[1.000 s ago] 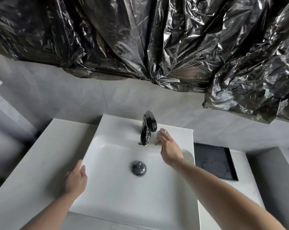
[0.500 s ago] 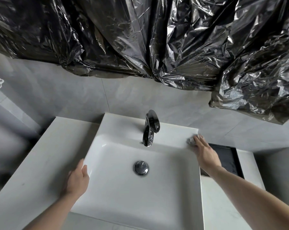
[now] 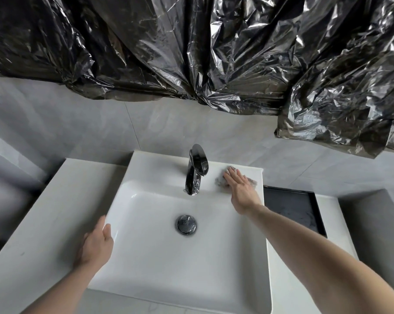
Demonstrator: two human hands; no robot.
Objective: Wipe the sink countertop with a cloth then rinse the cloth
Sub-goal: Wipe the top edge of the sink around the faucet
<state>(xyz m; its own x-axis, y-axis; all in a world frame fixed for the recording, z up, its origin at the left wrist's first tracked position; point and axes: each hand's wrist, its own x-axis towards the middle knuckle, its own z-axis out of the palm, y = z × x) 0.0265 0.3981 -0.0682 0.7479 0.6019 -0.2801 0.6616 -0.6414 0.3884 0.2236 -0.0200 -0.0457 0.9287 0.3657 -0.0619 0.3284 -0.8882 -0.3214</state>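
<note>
A white square sink (image 3: 146,168) sits on a pale countertop (image 3: 44,214), with a dark chrome faucet (image 3: 196,171) at its back rim and a metal drain (image 3: 186,224) in the basin. My right hand (image 3: 241,189) presses flat on a grey cloth (image 3: 219,181) on the sink's back rim, just right of the faucet. Most of the cloth is hidden under the palm. My left hand (image 3: 96,245) rests on the sink's left rim, fingers together, holding nothing.
A black tray (image 3: 293,207) lies on the countertop right of the sink. Crumpled black plastic sheeting (image 3: 191,53) hangs across the grey tiled wall above. A grey ledge (image 3: 372,223) rises at the far right.
My right hand swept the cloth from beside the faucet out to the sink's right back corner, then back toward the faucet. My left hand stayed on the left rim.
</note>
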